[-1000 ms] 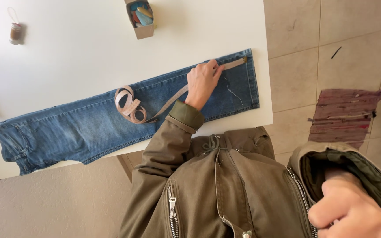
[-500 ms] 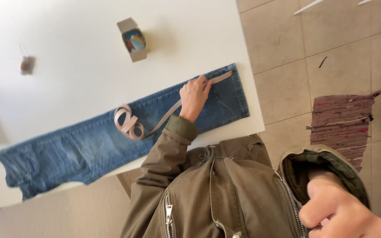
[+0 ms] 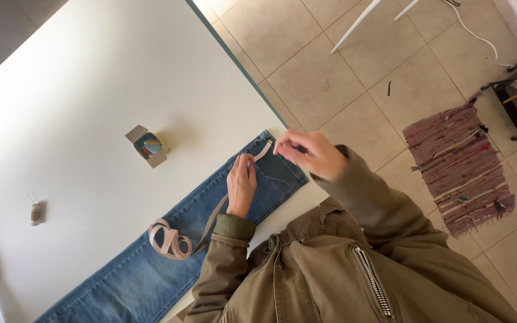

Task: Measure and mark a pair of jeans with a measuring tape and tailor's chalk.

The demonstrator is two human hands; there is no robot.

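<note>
My right hand [image 3: 309, 154] has come up to the jeans [image 3: 151, 269] hem at the table's [image 3: 91, 90] right edge — fingers pinched together — while my left hand [image 3: 242, 185] presses the tape measure [image 3: 210, 218] flat on the denim.

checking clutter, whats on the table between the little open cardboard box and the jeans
Nothing: the head view shows bare white table between the box and the jeans.

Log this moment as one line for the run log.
left hand: pressing tape measure onto blue jeans | right hand: fingers pinched near tape end at hem | white table: small open box
</note>
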